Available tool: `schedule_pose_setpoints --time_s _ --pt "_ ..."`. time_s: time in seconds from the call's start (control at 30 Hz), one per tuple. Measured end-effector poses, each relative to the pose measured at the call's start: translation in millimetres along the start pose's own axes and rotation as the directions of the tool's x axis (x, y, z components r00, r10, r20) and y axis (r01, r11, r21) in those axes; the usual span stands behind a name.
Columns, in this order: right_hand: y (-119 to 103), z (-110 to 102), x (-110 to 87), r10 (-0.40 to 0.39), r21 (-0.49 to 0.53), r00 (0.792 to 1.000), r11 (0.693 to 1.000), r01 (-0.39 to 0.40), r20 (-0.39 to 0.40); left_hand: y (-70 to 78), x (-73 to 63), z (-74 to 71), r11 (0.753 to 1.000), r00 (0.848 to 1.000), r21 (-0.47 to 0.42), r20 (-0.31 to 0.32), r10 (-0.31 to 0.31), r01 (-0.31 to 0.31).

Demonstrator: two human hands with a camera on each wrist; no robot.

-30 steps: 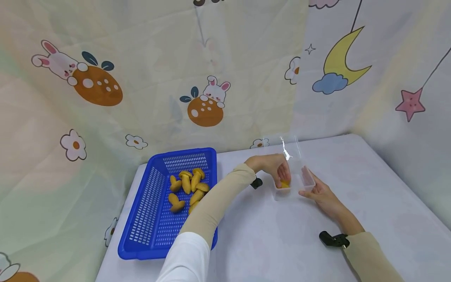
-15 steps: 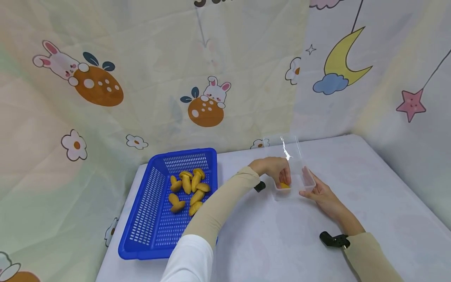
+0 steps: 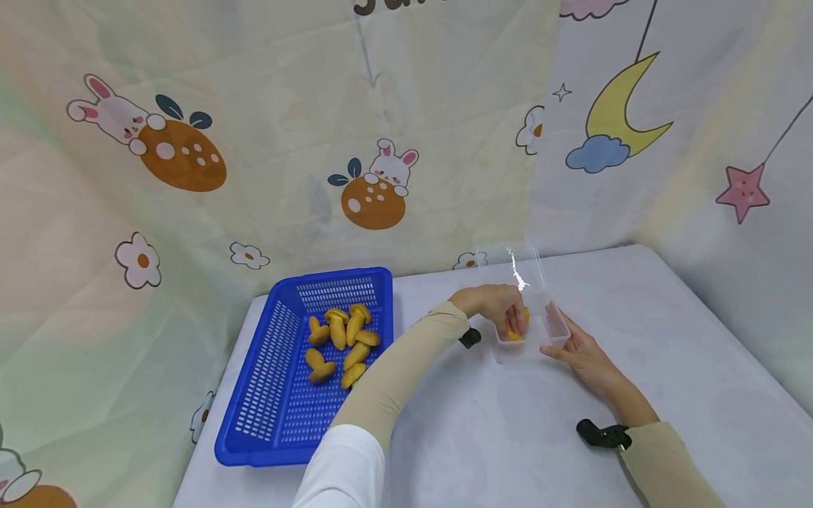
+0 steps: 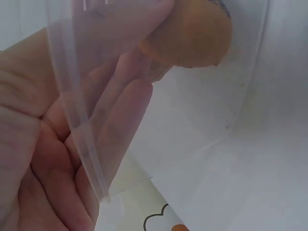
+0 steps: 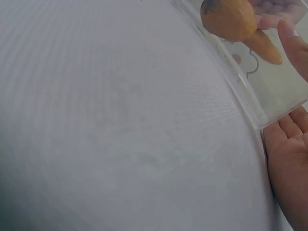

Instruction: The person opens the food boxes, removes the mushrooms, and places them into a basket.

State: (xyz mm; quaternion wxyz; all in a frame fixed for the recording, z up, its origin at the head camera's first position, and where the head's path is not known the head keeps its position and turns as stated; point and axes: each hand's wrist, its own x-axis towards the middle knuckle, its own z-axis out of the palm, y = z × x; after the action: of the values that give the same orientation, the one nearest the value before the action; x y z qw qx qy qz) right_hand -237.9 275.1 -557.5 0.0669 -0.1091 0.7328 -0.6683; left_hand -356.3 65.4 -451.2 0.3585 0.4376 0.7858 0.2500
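A clear plastic box [image 3: 511, 355] with its lid [image 3: 517, 271] raised stands on the table. My left hand [image 3: 492, 302] reaches down into its left part and pinches a yellow-brown mushroom [image 3: 515, 335]. Through the clear wall, the left wrist view has the mushroom's rounded cap [image 4: 192, 36] beside the thumb. In the right wrist view, the mushroom's cap [image 5: 228, 18] and stem show inside the box, with fingertips near them. My right hand [image 3: 586, 360] grips the box's right side, thumb in front and fingers along the outer wall.
A blue perforated basket [image 3: 254, 395] stands left of the box, under the left forearm. Several mushrooms [image 3: 338, 330] lie in it. A white cloth covers the table [image 3: 495, 437], and a printed curtain [image 3: 267, 190] hangs behind its back edge.
The mushroom in the box has shifted under my left fingers, and more yellow shows to their right. My left hand has moved slightly; the right hand keeps its hold.
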Motion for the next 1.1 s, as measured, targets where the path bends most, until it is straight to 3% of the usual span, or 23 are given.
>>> schedule_pose_setpoints --time_s 0.17,0.4,0.63,0.87,1.1 --pt "-1 1 -0.1 0.02 -0.04 1.0 0.999 -0.02 -0.016 -1.3 -4.8 -3.7 0.993 0.998 -0.116 -0.047 0.031 -0.036" --pt "0 1 0.5 0.028 -0.055 1.0 0.998 -0.028 -0.011 -0.5 -14.1 -7.8 0.955 0.993 -0.275 -0.083 0.086 -0.106" --pt "1 3 1.3 0.016 -0.04 1.0 0.999 -0.016 0.009 4.8 -28.2 -15.4 0.93 0.986 -0.336 -0.124 0.111 -0.147" --pt "-1 3 2.3 0.032 -0.054 0.999 0.998 -0.033 -0.009 16.5 -61.0 -29.3 0.93 0.976 -0.321 -0.176 0.13 -0.181" --pt "-1 1 1.1 0.032 -0.064 0.999 0.997 -0.033 -0.021 20.1 -110.1 -44.3 0.935 0.954 -0.264 -0.244 0.174 -0.239"
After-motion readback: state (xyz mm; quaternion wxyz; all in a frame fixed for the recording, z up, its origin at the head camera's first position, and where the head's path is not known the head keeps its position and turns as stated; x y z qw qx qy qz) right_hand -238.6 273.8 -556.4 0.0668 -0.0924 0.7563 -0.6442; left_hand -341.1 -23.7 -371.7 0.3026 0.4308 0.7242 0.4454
